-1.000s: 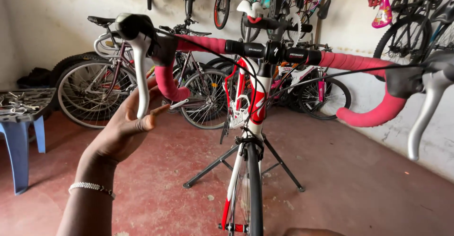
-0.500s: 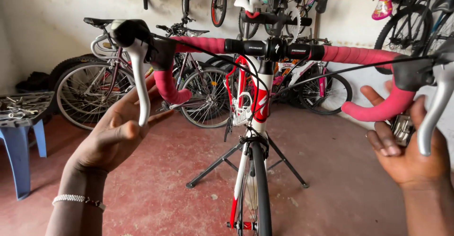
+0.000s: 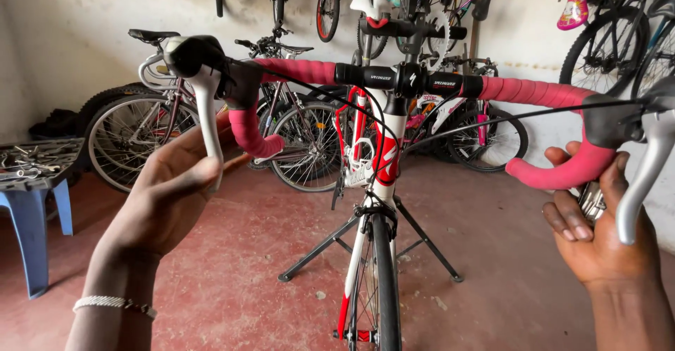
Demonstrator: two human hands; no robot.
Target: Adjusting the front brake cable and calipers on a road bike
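Observation:
A red and white road bike [image 3: 383, 161] stands on a black stand, its front wheel [image 3: 380, 281] facing me. Its drop handlebar [image 3: 295, 71] is wrapped in pink tape. My left hand [image 3: 169, 189] reaches up to the silver left brake lever [image 3: 206, 115], with fingers behind the lever's lower end and thumb closing in front. My right hand [image 3: 598, 238] sits palm up under the right pink drop [image 3: 562, 174], fingers curled and apart, thumb touching the tape. The silver right brake lever [image 3: 643, 175] hangs just in front of it.
Several bicycles [image 3: 140, 130] lean against the back wall, and more hang above [image 3: 330, 0]. A blue plastic stool [image 3: 31, 210] with metal tools on top stands at the left. The floor [image 3: 232, 252] is red concrete. The stand's legs [image 3: 309, 256] spread beside the front wheel.
My left hand has closed onto the left brake lever's tip. My right hand came up from below and now sits under the right drop. The view moved slightly closer.

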